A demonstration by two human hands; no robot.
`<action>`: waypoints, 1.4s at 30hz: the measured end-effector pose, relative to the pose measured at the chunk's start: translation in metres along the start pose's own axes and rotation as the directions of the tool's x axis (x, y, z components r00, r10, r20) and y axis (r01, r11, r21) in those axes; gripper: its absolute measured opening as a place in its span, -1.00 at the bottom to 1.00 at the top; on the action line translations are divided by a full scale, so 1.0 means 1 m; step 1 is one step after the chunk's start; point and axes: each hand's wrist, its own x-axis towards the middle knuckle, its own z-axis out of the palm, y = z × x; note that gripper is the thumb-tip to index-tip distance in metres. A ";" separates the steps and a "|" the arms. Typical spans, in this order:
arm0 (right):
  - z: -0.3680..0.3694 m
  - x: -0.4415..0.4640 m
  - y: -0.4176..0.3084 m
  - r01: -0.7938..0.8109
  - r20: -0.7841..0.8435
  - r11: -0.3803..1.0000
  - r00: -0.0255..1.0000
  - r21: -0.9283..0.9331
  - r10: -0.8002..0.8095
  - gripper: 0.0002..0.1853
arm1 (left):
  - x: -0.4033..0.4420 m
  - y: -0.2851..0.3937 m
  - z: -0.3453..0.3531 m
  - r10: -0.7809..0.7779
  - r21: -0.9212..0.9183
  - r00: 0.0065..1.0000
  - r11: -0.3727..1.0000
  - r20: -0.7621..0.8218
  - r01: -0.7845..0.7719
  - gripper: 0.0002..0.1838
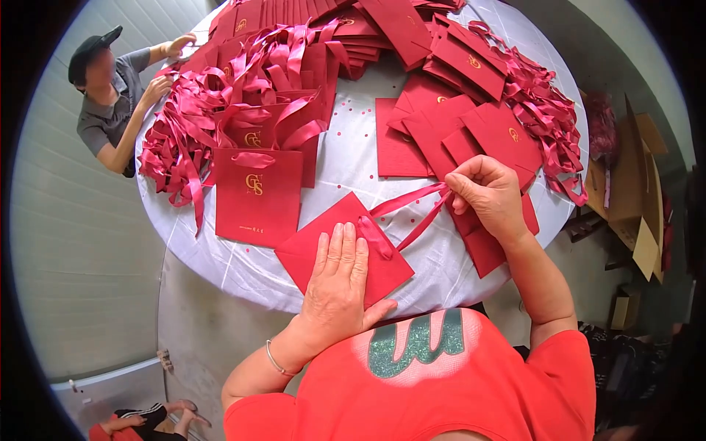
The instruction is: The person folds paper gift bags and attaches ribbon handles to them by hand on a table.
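A red paper gift bag (pixel 298 253) lies flat and turned at an angle near the table's front edge. My left hand (pixel 340 272) rests on it with the fingers stretched out flat. From the bag's upper right side runs a pink-red ribbon (pixel 412 197), drawn out to the right. My right hand (pixel 485 195) pinches the far end of this ribbon above the table. Another ribbon loop (pixel 375 237) lies on the bag just beside my left fingertips. Under my right wrist are more flat red bags (pixel 482 246).
Finished-looking bags with ribbon handles (pixel 257 195) stand at the left beside a heap of ribbons (pixel 176 140). Flat bags (pixel 471 62) and more ribbons (pixel 544 110) cover the right side. A co-worker (pixel 110 103) sits across at the left. Cardboard boxes (pixel 636 191) stand at the right.
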 end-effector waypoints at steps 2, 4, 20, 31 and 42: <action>0.000 -0.001 0.000 0.006 -0.003 1.000 1.000 -0.002 -0.006 -0.90 | -0.001 0.000 0.000 0.007 -0.012 1.000 1.000 -0.028 -0.007 -0.01; 0.001 -0.002 -0.002 0.027 -0.014 1.000 1.000 0.006 -0.027 -0.92 | 0.000 0.001 -0.001 0.000 -0.017 1.000 1.000 -0.024 0.000 -0.01; 0.054 -0.062 -0.120 0.014 0.424 0.855 0.864 0.518 -0.271 -0.83 | -0.024 0.013 -0.046 0.153 0.015 0.862 0.986 -0.484 -0.166 -0.52; 0.051 0.063 -0.099 0.168 0.159 0.972 0.977 -0.163 -0.143 -0.69 | 0.022 -0.036 -0.023 -0.502 -0.702 0.861 0.644 -0.089 0.303 -0.65; -0.005 0.022 -0.042 0.237 0.221 0.890 0.962 -0.390 -0.160 -0.89 | 0.044 -0.035 -0.047 -0.063 0.062 0.962 0.995 -0.265 0.083 -0.82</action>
